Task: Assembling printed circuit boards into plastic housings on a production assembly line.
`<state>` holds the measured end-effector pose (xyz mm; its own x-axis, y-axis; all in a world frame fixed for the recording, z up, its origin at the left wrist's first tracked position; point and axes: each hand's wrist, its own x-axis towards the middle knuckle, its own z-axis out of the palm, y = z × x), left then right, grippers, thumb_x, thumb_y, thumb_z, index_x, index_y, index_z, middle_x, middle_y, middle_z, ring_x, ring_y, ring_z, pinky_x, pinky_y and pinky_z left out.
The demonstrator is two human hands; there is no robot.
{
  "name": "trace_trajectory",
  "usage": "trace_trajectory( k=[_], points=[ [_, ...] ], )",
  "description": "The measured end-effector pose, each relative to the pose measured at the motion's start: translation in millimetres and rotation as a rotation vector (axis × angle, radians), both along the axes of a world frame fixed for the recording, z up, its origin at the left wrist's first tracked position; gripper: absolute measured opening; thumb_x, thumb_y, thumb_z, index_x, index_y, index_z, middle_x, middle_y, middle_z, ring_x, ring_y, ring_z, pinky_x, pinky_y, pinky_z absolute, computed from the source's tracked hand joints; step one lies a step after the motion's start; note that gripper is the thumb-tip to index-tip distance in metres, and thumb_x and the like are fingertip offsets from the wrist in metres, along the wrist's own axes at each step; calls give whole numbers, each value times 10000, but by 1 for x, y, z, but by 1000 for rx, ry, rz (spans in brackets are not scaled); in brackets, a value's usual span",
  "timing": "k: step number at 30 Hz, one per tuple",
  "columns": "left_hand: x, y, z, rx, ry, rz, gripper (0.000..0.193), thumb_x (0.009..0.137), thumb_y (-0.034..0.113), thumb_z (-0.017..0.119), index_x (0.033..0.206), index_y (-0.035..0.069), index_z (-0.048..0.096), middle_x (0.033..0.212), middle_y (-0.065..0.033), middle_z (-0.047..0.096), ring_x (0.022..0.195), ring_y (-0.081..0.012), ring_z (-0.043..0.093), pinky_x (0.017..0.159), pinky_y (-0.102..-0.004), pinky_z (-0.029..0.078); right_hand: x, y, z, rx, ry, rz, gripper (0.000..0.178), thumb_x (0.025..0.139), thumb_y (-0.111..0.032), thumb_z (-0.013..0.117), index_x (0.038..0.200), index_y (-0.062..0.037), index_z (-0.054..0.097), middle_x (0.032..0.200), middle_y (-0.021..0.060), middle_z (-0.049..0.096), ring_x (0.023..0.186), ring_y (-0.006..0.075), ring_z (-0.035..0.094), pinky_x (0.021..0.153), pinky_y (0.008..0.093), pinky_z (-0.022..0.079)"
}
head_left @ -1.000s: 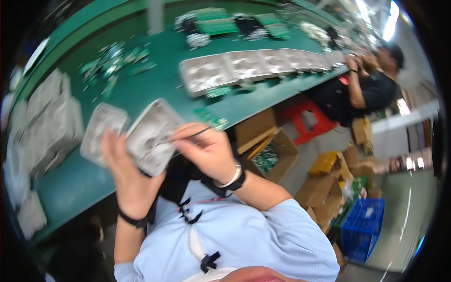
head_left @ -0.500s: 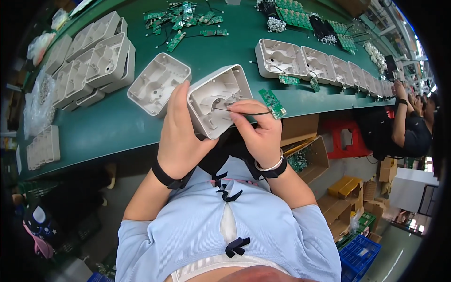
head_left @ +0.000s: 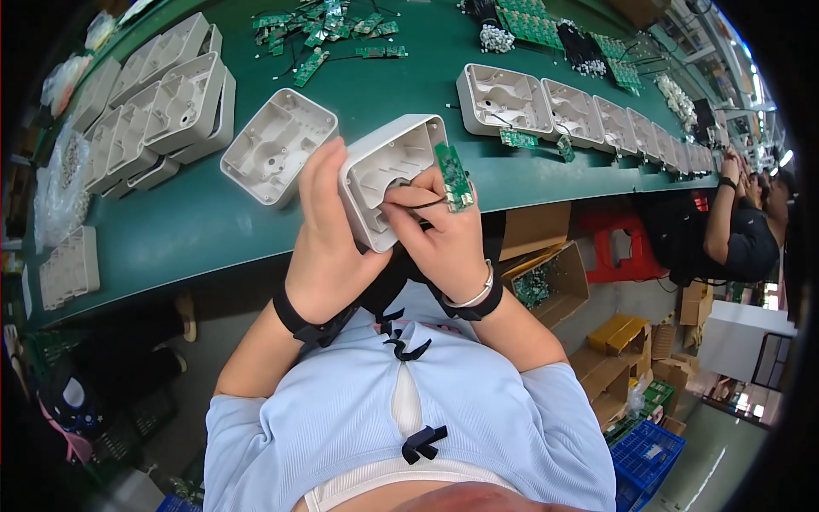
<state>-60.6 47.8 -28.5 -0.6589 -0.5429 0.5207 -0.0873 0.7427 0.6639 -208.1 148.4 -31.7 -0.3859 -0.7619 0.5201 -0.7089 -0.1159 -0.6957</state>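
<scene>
Grey housing (head_left: 375, 175), one, twelve o'clock, tilted. Left hand (head_left: 328, 235): fingers gripping its nine-o'clock side. Right hand (head_left: 445, 243): fingers pinching black cable (head_left: 418, 206) inside, apparently routing it; next calls for steady bracing.

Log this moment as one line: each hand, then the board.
left hand: holds tilted white plastic housing | right hand: pinches black cable at housing's open side | green circuit board: on cable, over right hand

The housing (head_left: 392, 160) is off-white, the circuit board (head_left: 454, 177) green, the cable (head_left: 424, 206) black, the tabletop (head_left: 183, 230) dark green.
</scene>
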Motion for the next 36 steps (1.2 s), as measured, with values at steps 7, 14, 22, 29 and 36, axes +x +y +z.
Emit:
trace_trajectory(
  k=[7, 14, 22, 29, 36],
  points=[
    [7, -9, 3, 110, -59, -27, 1124, 715, -3, 888, 1625, 63, 232, 1633, -189, 326, 1495, -369, 422, 1102, -446, 528, -20, 14, -8, -68, 163, -153, 201, 780, 32, 832, 957, -28, 760, 1014, 134, 712, 931, 279, 677, 824, 318, 530],
    [7, -17, 6, 145, -86, -45, 1122, 692, 11, 906, 1620, 69, 277, 1629, -182, 349, 1486, -363, 443, 1085, -420, 546, -43, 12, -3, -159, 64, -80, 334, 755, -36, 889, 1034, -34, 705, 1078, 131, 694, 1018, 292, 647, 969, 364, 491],
    [6, -16, 12, 238, -149, -29, 1147, 670, 77, 926, 1603, 58, 260, 1584, -238, 411, 1348, -456, 565, 1021, -468, 566, -43, 19, 27, -183, 639, 128, 327, 713, -102, 922, 950, -71, 699, 998, 59, 707, 881, 274, 674, 865, 409, 532],
    [5, -17, 3, 299, -146, -15, 1140, 651, 123, 950, 1574, 39, 287, 1539, -255, 440, 1324, -448, 578, 1004, -460, 573, -28, 27, 10, -62, 529, 286, 295, 723, -148, 917, 916, -80, 705, 965, 42, 704, 867, 274, 677, 817, 416, 527],
    [5, -18, -1, 400, -142, -7, 1114, 670, 135, 956, 1562, 23, 298, 1496, -245, 472, 1310, -427, 592, 1002, -453, 570, -22, 29, 7, -56, 315, 278, 280, 741, -135, 898, 936, -58, 713, 992, 69, 712, 885, 274, 679, 787, 383, 528]
  ],
)
